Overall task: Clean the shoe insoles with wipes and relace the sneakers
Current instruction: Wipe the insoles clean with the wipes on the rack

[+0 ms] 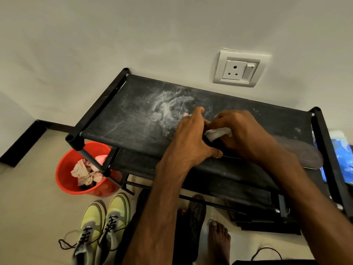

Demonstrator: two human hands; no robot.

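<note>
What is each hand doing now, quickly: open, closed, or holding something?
Left hand: grips the end of the dark insole.
Right hand: holds the white wipe on the insole.

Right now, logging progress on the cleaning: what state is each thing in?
Wipe: bunched, held in right hand.
Insole: lying flat, gripped by left hand.
Sneakers: upright on floor, laces loose.
Bucket: upright, holding crumpled paper.
Rack: top smeared white.

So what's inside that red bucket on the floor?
Crumpled pinkish-white wipes sit piled inside the red bucket. The black rack's leg crosses in front, and the pile covers the bottom, so anything underneath is hidden.
</note>
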